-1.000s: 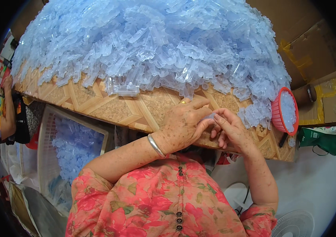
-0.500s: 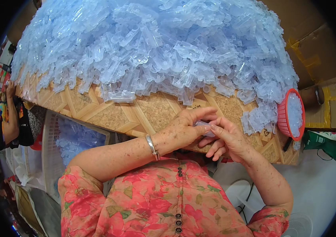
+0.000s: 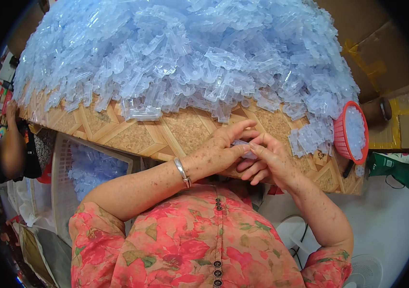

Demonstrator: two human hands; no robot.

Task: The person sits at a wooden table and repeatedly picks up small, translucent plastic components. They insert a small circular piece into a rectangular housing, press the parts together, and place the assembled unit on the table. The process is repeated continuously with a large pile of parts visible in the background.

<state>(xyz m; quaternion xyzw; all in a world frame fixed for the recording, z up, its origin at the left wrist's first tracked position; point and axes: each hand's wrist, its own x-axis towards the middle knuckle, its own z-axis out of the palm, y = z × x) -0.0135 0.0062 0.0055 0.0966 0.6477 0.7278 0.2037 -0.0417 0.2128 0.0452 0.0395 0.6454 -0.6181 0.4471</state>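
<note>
At the near edge of one worktop (image 3: pixel 180 132), the left hand (image 3: pixel 221 152) and right hand (image 3: pixel 276 162) each have their grip closed on one piece (image 3: pixel 251 155), held between them. Beyond are one basket (image 3: pixel 341 135) at right and one heap (image 3: pixel 190 57), its pieces uncountable.

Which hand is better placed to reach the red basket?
Right, probably. The right hand is nearer the basket, which stands off to its right; the left hand is farther across. Both have fingers on the plastic piece, so the right would likely need to let go first.
</note>
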